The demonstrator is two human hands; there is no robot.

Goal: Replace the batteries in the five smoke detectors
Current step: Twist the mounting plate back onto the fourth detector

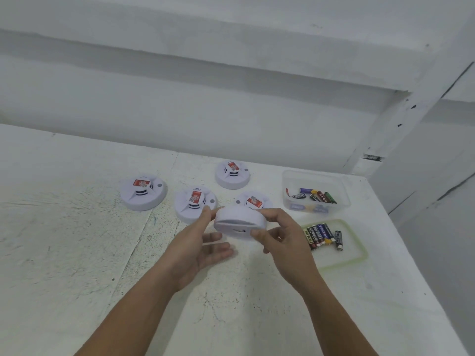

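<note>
Both hands hold one white smoke detector [240, 222] above the table, tilted with its edge toward me. My left hand [203, 249] touches its left rim with thumb and fingertips. My right hand [280, 240] grips its right side. Several other white detectors with red labels lie on the table: far left [143, 192], middle [193, 205], back [232, 174], and one [253, 200] partly hidden behind the held detector. A clear tub [314, 190] holds several loose batteries. A green-rimmed lid [352, 253] carries a row of batteries [320, 236].
The white, scratched table [77, 253] ends at a right edge past the lid. A white wall [205, 98] rises behind the detectors, with a white post [401, 124] at the back right corner.
</note>
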